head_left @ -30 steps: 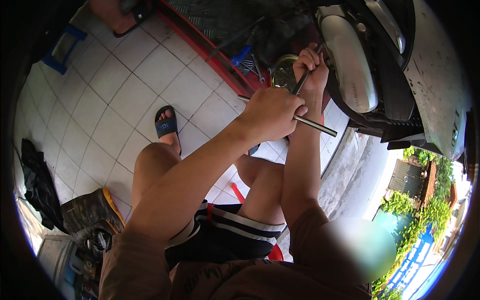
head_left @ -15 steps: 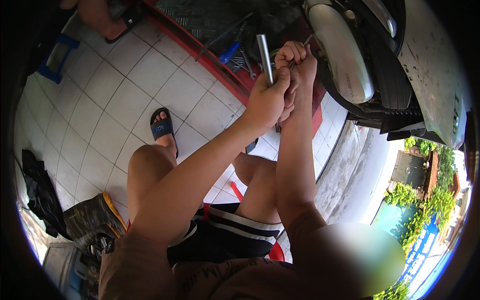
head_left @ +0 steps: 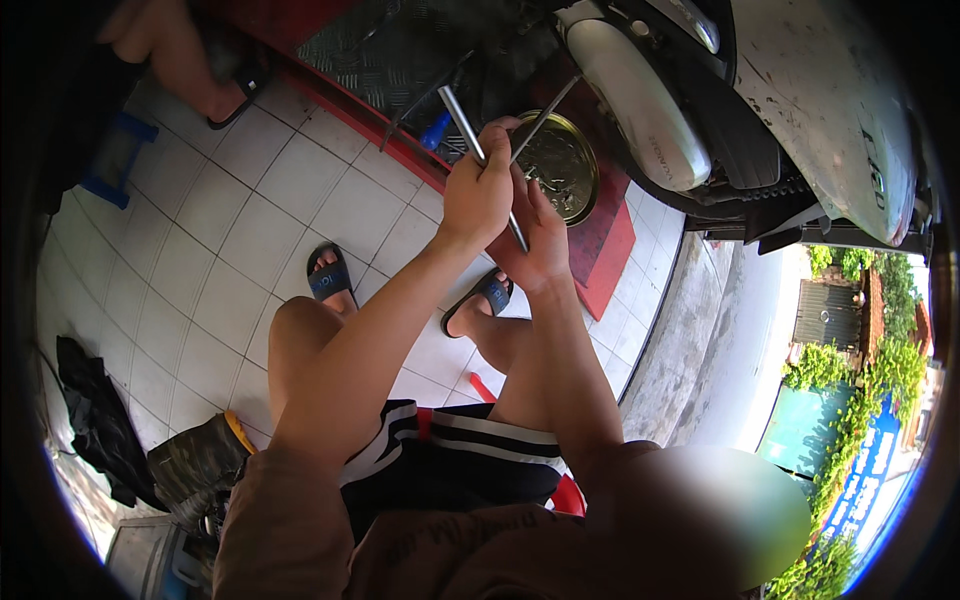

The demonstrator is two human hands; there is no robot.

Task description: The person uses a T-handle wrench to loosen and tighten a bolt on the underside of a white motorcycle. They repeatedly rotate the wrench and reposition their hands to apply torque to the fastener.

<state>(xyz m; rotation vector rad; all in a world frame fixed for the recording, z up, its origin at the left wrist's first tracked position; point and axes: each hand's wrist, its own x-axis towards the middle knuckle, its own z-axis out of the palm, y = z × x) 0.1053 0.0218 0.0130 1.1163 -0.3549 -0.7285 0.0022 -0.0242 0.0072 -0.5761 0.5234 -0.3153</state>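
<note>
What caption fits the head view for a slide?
Seated person's left hand and right hand grip a long metal rod tool above a round tin beside a motorcycle.

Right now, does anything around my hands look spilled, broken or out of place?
Nothing looks spilled or broken. Both hands, left hand and right hand, grip a metal rod above a round tin of small parts on the red mat.

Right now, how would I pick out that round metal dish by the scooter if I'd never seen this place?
Find the scooter parked at the top right, above the white tiled floor. Just left of its silver side cover, on a red mat, sits the round tin dish, directly beyond the person's hands. It is the only round, brass-rimmed container there, shallow, with small metal parts lying inside.
</note>
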